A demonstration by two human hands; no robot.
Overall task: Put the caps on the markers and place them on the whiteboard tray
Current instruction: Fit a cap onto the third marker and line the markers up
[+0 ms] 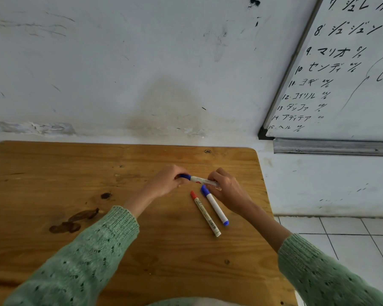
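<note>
Both hands hold one white marker (200,180) level just above the wooden table (53,173). My left hand (166,184) pinches its blue cap (185,176), which sits on the marker's left end. My right hand (227,191) grips the barrel's right end. Two more markers lie on the table just below: a red-capped marker (205,213) and a blue-capped marker (215,205) with a blue tail, side by side and pointing away from me. The grey whiteboard tray (332,147) runs under the whiteboard (341,74) at the right.
The table's right edge ends short of the tray, with a strip of white wall and tiled floor (352,239) between them. Dark stains mark the tabletop at the left. My green knitted sleeves (86,257) cover both forearms.
</note>
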